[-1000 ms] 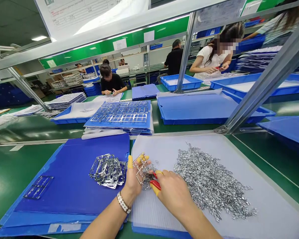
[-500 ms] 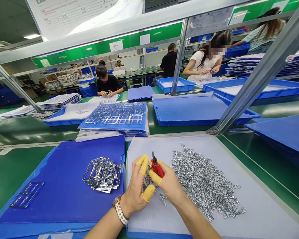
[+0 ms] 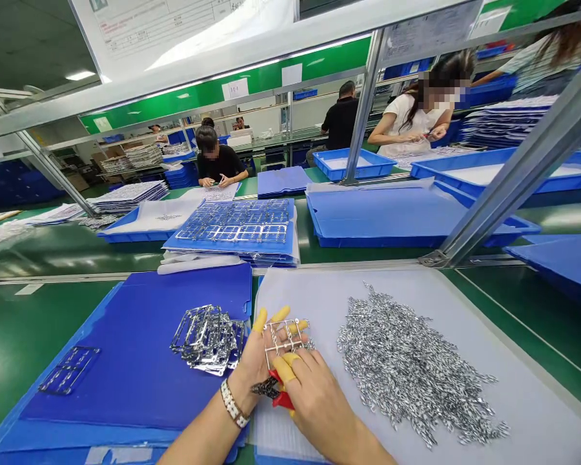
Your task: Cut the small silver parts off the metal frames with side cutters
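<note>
My left hand (image 3: pixel 256 352), palm up with yellow finger cots, supports a small shiny metallic sprue frame (image 3: pixel 265 339) that lies across its palm and fingers. My right hand (image 3: pixel 319 387) holds red-handled nippers (image 3: pixel 283 399), their dark jaws pointing left near my left wrist. Its cot-covered thumb and forefinger meet at the frame's lower edge. Just left of my hands, a heap of similar frames (image 3: pixel 208 339) rests on a blue sheet (image 3: pixel 140 310). Small loose metallic pieces peek out behind my left fingers, mostly hidden.
A large pile of small metallic pieces (image 3: pixel 411 361) spreads over the white lining sheet (image 3: pixel 314 290) at right. One single frame (image 3: pixel 70 370) lies far left. Beyond stand stacked frames on blue sheets (image 3: pixel 237 223), a blue tray (image 3: pixel 368 242) and a slanted metal post (image 3: pixel 513 161). Several co-workers sit opposite.
A sprue frame now lies on my left palm, where none showed before. The nippers have swung from pointing up to pointing left, with my right hand over the left. The view has shifted slightly.
</note>
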Motion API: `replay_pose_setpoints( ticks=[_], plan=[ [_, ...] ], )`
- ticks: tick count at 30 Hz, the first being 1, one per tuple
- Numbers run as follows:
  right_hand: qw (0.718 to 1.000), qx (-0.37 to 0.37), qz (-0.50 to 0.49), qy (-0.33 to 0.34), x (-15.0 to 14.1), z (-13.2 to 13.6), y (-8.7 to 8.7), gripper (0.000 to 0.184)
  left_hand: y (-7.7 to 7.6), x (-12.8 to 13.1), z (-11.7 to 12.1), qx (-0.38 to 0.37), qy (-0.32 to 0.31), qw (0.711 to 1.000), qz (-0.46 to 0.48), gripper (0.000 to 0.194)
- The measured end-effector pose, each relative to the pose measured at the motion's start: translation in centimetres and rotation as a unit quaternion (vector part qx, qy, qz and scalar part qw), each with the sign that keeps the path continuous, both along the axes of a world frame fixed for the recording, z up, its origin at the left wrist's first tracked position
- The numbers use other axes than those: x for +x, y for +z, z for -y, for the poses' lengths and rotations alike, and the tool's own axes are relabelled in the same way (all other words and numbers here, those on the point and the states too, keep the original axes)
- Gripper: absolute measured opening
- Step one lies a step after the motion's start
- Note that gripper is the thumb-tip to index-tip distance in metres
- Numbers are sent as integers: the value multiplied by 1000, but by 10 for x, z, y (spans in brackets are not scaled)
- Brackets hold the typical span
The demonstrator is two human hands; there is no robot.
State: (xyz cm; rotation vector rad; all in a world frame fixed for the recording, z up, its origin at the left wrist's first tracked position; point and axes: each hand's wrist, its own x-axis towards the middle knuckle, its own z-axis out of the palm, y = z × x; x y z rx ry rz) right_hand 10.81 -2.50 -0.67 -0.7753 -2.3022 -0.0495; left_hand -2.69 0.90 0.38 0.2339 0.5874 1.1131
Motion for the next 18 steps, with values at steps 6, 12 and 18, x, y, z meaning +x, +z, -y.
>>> replay_pose_setpoints(
  ticks=[6,12,18],
  plan=[
    [974,-167,46,-144,20,-23,24,29,-8,6,3,38,59,996,-60,72],
    [933,-286,149,-160,14,-37,35,25,-10,9,11,63,62,986,-144,73],
    [927,-304,155,-154,14,-31,39,28,-6,11,12,65,61,978,-188,71]
  ],
)
